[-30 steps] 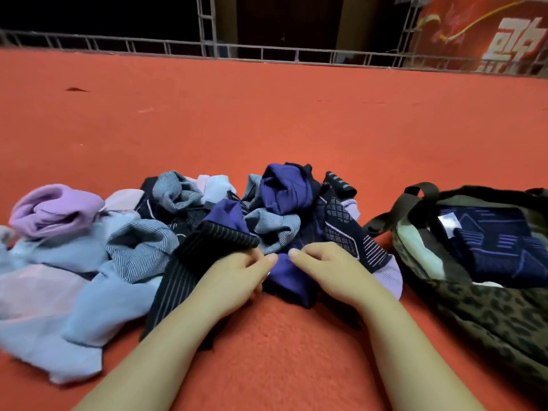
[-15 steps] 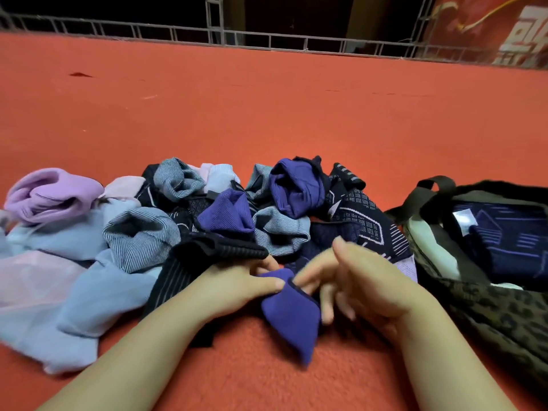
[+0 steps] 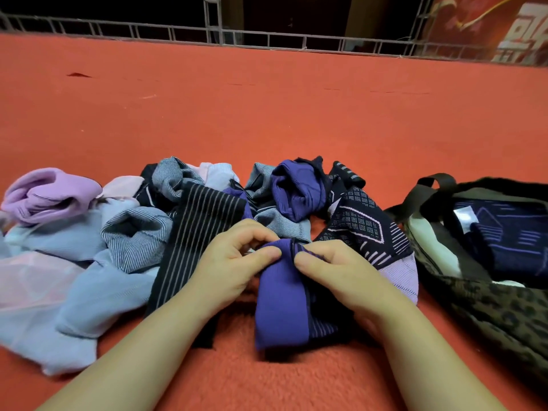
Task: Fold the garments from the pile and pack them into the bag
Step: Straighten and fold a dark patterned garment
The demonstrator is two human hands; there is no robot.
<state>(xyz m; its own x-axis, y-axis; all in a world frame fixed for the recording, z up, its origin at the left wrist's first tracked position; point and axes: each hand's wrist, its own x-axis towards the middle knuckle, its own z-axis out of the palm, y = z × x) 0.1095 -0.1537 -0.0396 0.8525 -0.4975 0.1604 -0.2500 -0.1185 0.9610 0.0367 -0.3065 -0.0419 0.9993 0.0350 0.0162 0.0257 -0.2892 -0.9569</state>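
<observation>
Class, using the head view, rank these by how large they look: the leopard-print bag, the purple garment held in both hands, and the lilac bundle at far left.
1. leopard-print bag, though cut off by the frame.
2. purple garment and lilac bundle look alike; the garment lies nearer the camera, so unranked.

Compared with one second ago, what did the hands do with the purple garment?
Both hands, left hand and right hand, lifted the purple garment off the carpet and now pinch its top edge, letting it hang toward the person. The pile and the bag stayed put.
</observation>
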